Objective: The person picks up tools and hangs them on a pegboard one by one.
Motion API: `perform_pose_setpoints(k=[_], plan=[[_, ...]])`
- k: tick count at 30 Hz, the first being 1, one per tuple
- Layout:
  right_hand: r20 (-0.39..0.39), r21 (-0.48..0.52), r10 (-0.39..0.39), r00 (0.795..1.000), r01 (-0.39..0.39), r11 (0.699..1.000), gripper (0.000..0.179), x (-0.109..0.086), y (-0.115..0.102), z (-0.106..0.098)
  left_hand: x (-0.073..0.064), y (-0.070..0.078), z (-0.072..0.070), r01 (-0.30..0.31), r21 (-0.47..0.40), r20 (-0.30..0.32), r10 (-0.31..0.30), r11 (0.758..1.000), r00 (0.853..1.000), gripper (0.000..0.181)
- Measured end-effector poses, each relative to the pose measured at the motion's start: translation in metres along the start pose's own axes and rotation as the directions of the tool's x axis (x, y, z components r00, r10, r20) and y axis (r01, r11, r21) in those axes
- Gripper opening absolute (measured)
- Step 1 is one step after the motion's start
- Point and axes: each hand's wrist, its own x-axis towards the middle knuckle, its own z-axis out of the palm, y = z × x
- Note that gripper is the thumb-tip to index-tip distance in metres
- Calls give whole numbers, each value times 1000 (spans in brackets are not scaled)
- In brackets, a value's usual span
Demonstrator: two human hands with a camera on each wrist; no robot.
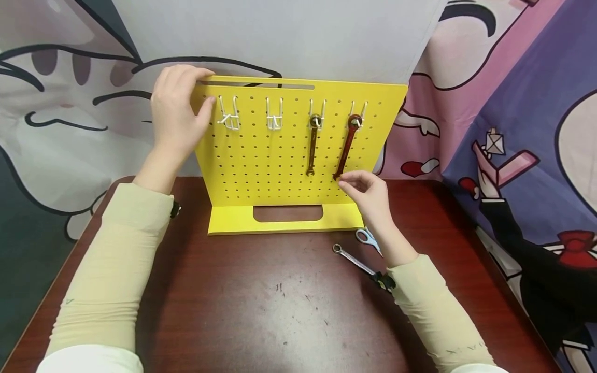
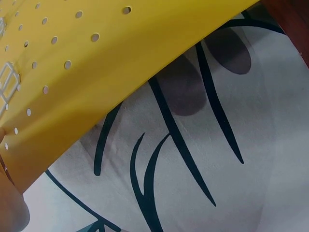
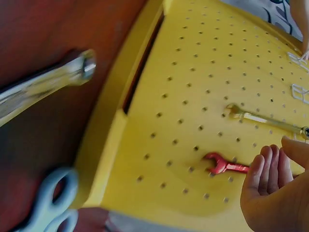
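At the upper left corner of a yellow pegboard (image 1: 261,181), my left hand (image 1: 179,106) grips the edge, thumb in front and fingers over the top. A red combination wrench (image 1: 346,147) hangs by its ring end from the rightmost white hook. Close to its lower, open end is my right hand (image 1: 370,197), thumb apart from the loosely bent fingers (image 3: 270,166). Those fingers hide part of the red handle in the right wrist view. One hook to the left hangs a brass-coloured wrench (image 1: 312,150). Two more white hooks (image 1: 274,116) on the left carry nothing.
On the dark red-brown table (image 1: 242,300) lies a silver wrench (image 1: 356,261), partly behind my right wrist. Light blue scissors (image 1: 366,237) lie by the board's front right foot. Printed cloth (image 1: 466,62) hangs behind and to the right.
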Motion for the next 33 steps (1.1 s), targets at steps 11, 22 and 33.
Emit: perform_pose_setpoints(k=[11, 22, 33], plan=[[146, -433, 16, 989, 49, 900, 18, -31, 37, -43, 1, 0, -1, 4, 5, 11, -4, 1000, 1000, 31], [215, -593, 10, 977, 122, 796, 19, -57, 62, -78, 1, -1, 0, 7, 3, 11, -7, 1000, 1000, 32], [232, -682, 123, 965, 71, 728, 22, -70, 80, -102, 0, 0, 0, 8, 2, 6, -8, 1000, 1000, 31]])
